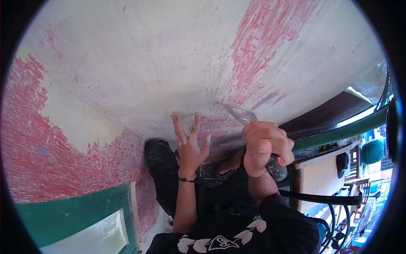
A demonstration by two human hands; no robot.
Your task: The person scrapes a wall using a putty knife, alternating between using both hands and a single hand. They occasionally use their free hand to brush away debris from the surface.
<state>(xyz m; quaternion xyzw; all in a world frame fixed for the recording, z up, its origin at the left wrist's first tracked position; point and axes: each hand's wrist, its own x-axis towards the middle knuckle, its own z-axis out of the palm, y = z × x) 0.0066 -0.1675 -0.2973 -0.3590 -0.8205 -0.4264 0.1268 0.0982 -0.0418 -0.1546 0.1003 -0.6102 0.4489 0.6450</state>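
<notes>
The right hand (268, 148) has its fingers wrapped tight round the scraper (244, 115), just below the wall's (148, 51) red streak (266, 46); the left hand (191, 146), fingers spread, is below and left of the streak. A low, flat blade (234, 111) should avoid gouges; the spread fingers belong outside its path.

Your left hand (190, 148) and right hand (268, 146): two in your view
Scraper (241, 113): one
Cord bracelet (186, 180): you wear one
Black shirt (279, 224): one on you
White leaf sprays (201, 244): two
Triangular emblem (223, 242): one
Green frame (72, 207): one, around one pale pane (89, 237)
Green rail (347, 130): one
Dark cap (341, 163): one
Wooden chairs (363, 186): several, too blurred for you to count exactly
</notes>
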